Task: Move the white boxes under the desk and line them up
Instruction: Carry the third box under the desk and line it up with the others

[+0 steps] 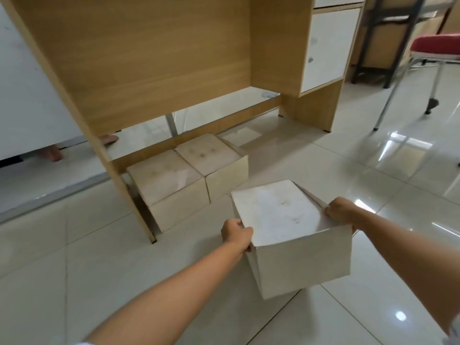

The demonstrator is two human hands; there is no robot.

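I hold a white box (293, 235) in front of the wooden desk (139, 51), tilted, its near bottom corner close to the tiled floor. My left hand (236, 234) grips its left top edge and my right hand (342, 210) grips its right top edge. Two more white boxes stand side by side under the desk against its left leg: the left one (169, 185) and the right one (214, 160), touching each other. The held box is to the right of and nearer than that pair.
The desk's right cabinet (323, 46) has white doors and stands on a wooden leg (313, 105). A red-seated chair (438, 48) with metal legs stands at the right. A person's bare feet (53, 153) show behind the desk's left panel. Glossy floor tiles (373, 155) lie open to the right.
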